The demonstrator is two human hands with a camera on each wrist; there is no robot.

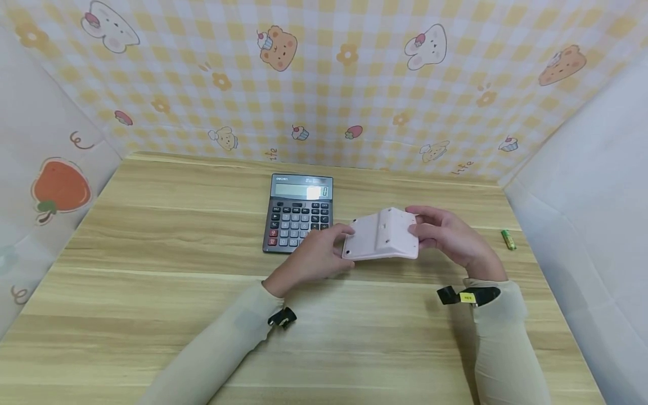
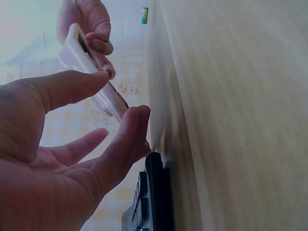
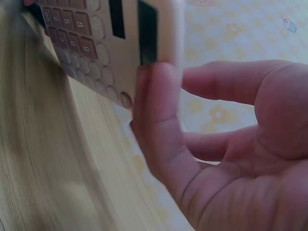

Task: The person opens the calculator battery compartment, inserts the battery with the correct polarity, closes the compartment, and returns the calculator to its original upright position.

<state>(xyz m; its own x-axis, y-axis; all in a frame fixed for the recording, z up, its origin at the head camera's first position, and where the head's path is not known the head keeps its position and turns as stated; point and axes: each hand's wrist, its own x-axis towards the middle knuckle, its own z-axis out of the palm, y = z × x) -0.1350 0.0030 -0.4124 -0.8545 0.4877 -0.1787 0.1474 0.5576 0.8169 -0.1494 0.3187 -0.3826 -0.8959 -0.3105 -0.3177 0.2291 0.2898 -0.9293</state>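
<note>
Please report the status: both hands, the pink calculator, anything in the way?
Left hand and right hand grip pink calculator, back up. Dark calculator close by, partly hidden by left hand. Battery apart, seemingly not in the way.

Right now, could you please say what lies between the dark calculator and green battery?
The head view shows the left hand, the pink calculator and the right hand, both hands gripping it.

The backdrop (image 1: 314, 101) is yellow-and-white check covered in cartoon bears (image 1: 282, 50), bunnies (image 1: 431, 48), cupcakes (image 1: 300, 134) and little flowers (image 1: 347, 54), pretty cute tbh. Left wall (image 1: 30, 118) is white with a big red fruit print (image 1: 62, 185), right wall (image 1: 597, 185) is plainer white, and the tabletop (image 1: 177, 225) below is pale wood grain.
</note>
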